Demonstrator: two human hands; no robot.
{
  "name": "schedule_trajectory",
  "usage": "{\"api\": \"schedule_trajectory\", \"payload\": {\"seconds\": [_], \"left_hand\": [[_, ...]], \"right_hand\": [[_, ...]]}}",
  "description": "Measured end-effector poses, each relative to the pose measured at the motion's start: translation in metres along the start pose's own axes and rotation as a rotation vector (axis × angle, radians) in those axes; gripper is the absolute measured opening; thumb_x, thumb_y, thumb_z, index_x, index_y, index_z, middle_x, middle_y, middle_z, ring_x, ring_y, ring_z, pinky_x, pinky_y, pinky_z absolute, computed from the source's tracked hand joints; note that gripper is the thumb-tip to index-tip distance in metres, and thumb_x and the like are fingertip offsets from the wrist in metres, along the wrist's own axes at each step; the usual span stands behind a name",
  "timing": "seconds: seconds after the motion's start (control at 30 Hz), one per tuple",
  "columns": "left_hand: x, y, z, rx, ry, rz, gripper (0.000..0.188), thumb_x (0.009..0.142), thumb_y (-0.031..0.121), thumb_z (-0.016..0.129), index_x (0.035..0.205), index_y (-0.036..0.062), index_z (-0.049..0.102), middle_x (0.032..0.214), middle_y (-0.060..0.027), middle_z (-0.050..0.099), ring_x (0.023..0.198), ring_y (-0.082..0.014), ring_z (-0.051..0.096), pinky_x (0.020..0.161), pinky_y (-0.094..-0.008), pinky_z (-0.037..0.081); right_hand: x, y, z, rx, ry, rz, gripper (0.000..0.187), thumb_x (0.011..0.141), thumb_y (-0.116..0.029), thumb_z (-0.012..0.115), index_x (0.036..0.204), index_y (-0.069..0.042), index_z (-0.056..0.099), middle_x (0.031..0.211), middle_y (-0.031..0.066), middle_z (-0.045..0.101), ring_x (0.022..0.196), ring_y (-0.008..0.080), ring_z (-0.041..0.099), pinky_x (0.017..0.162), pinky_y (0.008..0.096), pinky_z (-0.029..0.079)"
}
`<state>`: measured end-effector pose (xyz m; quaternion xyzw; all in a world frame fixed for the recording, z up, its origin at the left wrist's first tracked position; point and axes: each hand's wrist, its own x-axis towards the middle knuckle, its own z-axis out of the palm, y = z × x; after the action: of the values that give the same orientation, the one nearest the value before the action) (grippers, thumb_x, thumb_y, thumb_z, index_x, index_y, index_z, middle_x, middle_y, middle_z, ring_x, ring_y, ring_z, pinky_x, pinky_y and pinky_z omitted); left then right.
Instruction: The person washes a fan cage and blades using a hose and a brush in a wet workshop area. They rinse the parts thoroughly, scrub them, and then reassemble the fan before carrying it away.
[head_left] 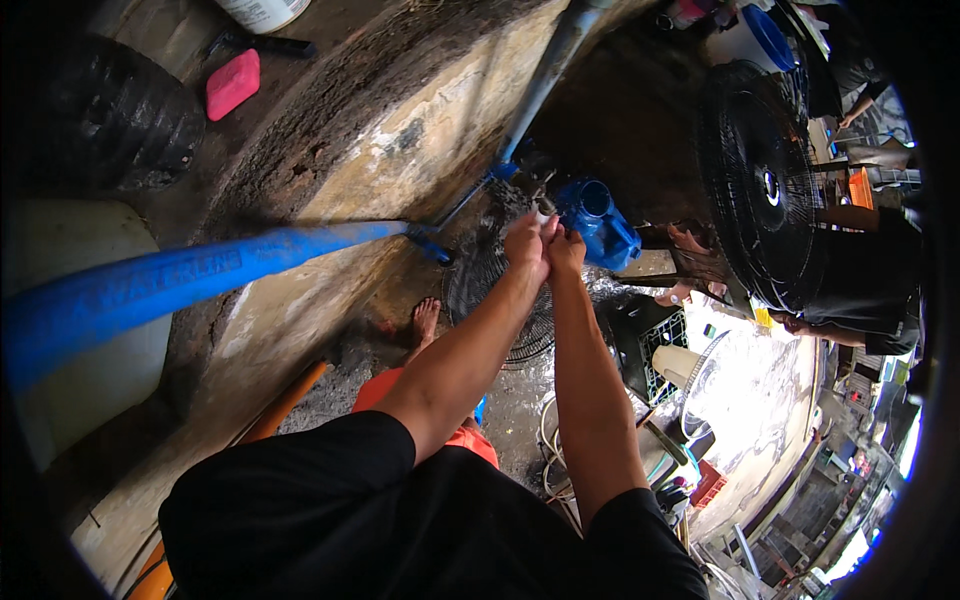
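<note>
Head view: work is shown under way, and no finished state can be made out.
Left hand (524, 246): the fingers are closed round a small pale piece (545, 210), which is held out ahead of both arms.
Right hand (568, 250): it is bunched against the left one (whether the piece is gripped by it too cannot be told).
Pale piece: it has already been brought into hand; whether it is clean or finished cannot be judged at this size.
Black wire guard (476, 282): it is laid on the wet floor (515, 400), partly hidden by the forearms and held by neither hand; any work on it seems either done or left waiting, and which cannot be told.
Blue jug (612, 238): it is set just beside the right hand, its mouth uncovered; its contents are not shown.
</note>
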<state>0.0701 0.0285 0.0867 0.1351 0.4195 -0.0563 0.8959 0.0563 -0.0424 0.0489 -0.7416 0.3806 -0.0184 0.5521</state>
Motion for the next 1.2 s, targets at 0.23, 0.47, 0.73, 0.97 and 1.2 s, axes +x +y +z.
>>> {"api": "schedule_trajectory", "payload": {"seconds": [0.23, 0.47, 0.73, 0.97, 1.2], "left_hand": [[-0.024, 0.032, -0.036, 0.186, -0.117, 0.035, 0.026, 0.099, 0.003, 0.043, 0.119, -0.0039, 0.057, 0.113, -0.0162, 0.063, 0.109, -0.0267, 0.063, 0.100, -0.0374, 0.050], [-0.038, 0.043, -0.050, 0.136, 0.003, -0.105, 0.028, 0.102, 0.012, 0.044, 0.123, -0.0051, 0.052, 0.115, -0.0197, 0.063, 0.109, -0.0293, 0.063, 0.097, -0.0403, 0.055], [0.003, 0.047, -0.023, 0.080, 0.012, -0.115, 0.022, 0.101, 0.014, 0.045, 0.100, -0.0058, 0.055, 0.094, -0.0203, 0.068, 0.084, -0.0310, 0.070, 0.081, -0.0365, 0.063], [0.031, 0.052, 0.000, 0.355, -0.122, -0.331, 0.018, 0.100, 0.014, 0.050, 0.095, -0.0014, 0.057, 0.089, -0.0168, 0.066, 0.084, -0.0306, 0.070, 0.077, -0.0427, 0.064], [0.047, 0.056, 0.004, 0.443, -0.099, -0.411, 0.018, 0.099, 0.006, 0.044, 0.100, -0.0064, 0.056, 0.095, -0.0192, 0.064, 0.086, -0.0324, 0.068, 0.080, -0.0418, 0.064]], "right_hand": [[-0.003, 0.013, 0.043, 0.655, 0.001, 0.200, 0.020, 0.087, 0.000, 0.052, 0.107, 0.002, 0.049, 0.084, 0.0147, 0.062, 0.069, 0.0247, 0.063, 0.056, 0.0358, 0.052], [-0.013, 0.010, 0.015, 0.672, -0.030, 0.041, 0.019, 0.084, 0.006, 0.061, 0.100, 0.000, 0.053, 0.089, 0.0157, 0.065, 0.079, 0.0278, 0.067, 0.072, 0.0370, 0.058], [-0.065, -0.024, -0.088, 0.930, -0.131, 0.001, 0.011, 0.090, 0.008, 0.055, 0.095, -0.002, 0.054, 0.088, 0.0150, 0.067, 0.083, 0.0313, 0.069, 0.082, 0.0447, 0.059], [-0.126, -0.035, -0.080, 1.054, 0.049, -0.107, 0.013, 0.090, 0.007, 0.055, 0.096, -0.004, 0.053, 0.088, 0.0141, 0.066, 0.082, 0.0295, 0.069, 0.081, 0.0450, 0.059], [-0.139, -0.021, -0.088, 1.168, 0.071, -0.053, 0.018, 0.088, 0.010, 0.053, 0.099, -0.003, 0.046, 0.100, 0.0212, 0.062, 0.098, 0.0393, 0.066, 0.091, 0.0548, 0.055]]}}
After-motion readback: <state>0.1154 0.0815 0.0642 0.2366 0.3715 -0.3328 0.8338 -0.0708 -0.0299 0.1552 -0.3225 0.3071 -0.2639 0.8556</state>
